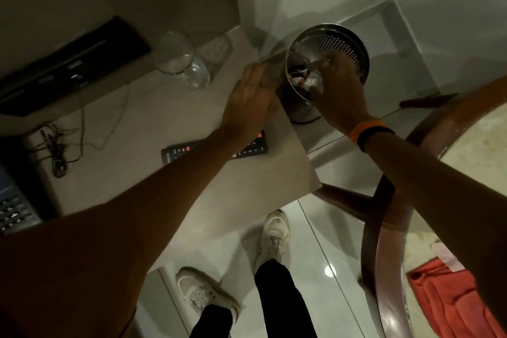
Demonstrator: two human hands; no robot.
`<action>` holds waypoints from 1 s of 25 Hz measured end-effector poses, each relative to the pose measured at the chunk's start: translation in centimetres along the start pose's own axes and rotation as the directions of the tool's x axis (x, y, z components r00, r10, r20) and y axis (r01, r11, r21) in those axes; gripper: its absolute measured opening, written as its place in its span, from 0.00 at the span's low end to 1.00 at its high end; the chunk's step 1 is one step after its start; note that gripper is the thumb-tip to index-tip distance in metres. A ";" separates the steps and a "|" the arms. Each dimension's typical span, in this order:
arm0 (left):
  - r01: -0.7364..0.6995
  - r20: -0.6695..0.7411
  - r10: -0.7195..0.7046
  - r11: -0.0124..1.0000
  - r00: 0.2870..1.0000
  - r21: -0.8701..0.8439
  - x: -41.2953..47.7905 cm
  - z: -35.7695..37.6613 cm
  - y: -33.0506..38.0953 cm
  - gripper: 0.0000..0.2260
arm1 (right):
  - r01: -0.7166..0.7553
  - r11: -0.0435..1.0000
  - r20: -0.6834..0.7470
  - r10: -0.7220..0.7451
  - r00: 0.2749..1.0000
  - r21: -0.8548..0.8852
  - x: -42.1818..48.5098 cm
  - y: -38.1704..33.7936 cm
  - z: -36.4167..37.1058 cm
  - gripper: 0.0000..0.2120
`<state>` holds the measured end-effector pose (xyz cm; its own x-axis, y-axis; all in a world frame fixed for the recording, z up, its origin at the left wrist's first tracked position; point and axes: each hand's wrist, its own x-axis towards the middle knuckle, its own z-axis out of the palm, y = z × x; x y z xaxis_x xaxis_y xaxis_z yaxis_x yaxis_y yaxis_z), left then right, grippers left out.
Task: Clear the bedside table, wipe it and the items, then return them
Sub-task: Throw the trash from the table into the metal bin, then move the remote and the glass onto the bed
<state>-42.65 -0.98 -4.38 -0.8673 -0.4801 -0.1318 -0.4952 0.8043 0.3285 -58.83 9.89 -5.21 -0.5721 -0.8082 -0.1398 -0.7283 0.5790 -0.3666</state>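
a pale wood-grain bedside table (153,129) fills the left and centre of the frame. the left hand (248,107) lies at the table's right edge, just above centre, palm down with the fingers (263,74) stretched forward and close together toward the edge; they are blurred, and i cannot tell whether they pinch anything. the right hand (337,96) reaches from the right of the frame over the mouth of a perforated metal bin (329,46) that stands on the floor just beside the table's far right corner, in the upper centre. its fingers (326,62) curl down into the bin's opening, seemingly around something pale and glossy, but blur keeps me from saying what, or how tightly. scraps of white and red lie in the bin's bottom. the right wrist wears an orange and black band (367,133).

on the table, a clear glass (175,55) lies tipped beside a clear plastic bottle (196,74), toward the upper centre. a black remote control (214,149) lies partly under the left forearm. a tangle of thin cable (55,148) sits at the left, a dark keypad device (16,208) at the lower left edge, and a black panel (71,63) at the upper left.

a red cloth (450,299) lies at the lower right on a round-edged wooden chair (384,228). two white shoes (274,233) stand on glossy tiles at the bottom.
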 end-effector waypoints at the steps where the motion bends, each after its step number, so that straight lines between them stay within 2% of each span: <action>1: 0.013 -0.011 -0.013 1.000 1.000 -0.001 -1.5 -0.1 -0.5 0.17 | 0.037 0.999 -0.006 -0.037 0.999 0.015 -0.3 -0.9 0.1 0.17; 3: 0.082 -0.026 -0.082 0.996 0.996 -0.026 -4.6 -0.3 -1.6 0.20 | 0.134 0.987 -0.003 -0.134 0.991 0.091 -0.8 -3.2 0.7 0.17; 5: 0.158 -0.025 -0.160 0.985 0.987 -0.063 -7.4 -0.2 -2.6 0.23 | 0.166 0.972 0.019 -0.172 0.985 0.166 -0.9 -5.1 1.4 0.19; 9: 0.257 -0.065 -0.263 0.962 0.963 -0.095 -12.3 0.2 -5.4 0.30 | 0.197 0.944 0.106 -0.232 0.967 0.266 -0.2 -8.8 3.9 0.30; 13: 0.248 -0.033 -0.252 0.965 0.967 -0.090 -15.4 0.6 -8.0 0.39 | 0.207 0.915 0.191 -0.285 0.939 0.345 2.0 -10.8 5.6 0.41; 16: 0.233 0.017 -0.233 0.967 0.972 -0.106 -17.1 0.9 -9.0 0.37 | 0.213 0.875 0.188 -0.319 0.929 0.435 3.7 -12.5 5.9 0.47; 20: 0.238 -0.053 -0.247 0.962 0.968 -0.136 -18.1 1.0 -9.1 0.28 | 0.255 0.813 0.093 -0.352 0.931 0.524 4.6 -14.6 6.0 0.40; 25: 0.275 -0.073 -0.290 0.947 0.954 -0.167 -20.2 0.8 -9.7 0.27 | 0.356 0.789 -0.036 -0.393 0.919 0.501 4.6 -16.6 6.2 0.34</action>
<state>-20.38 1.23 -5.64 -0.6801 -0.7170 -0.1527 -0.6988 0.5712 0.4306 -47.03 -4.13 -5.46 -0.2534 -0.9662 0.0484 -0.5892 0.1144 -0.7999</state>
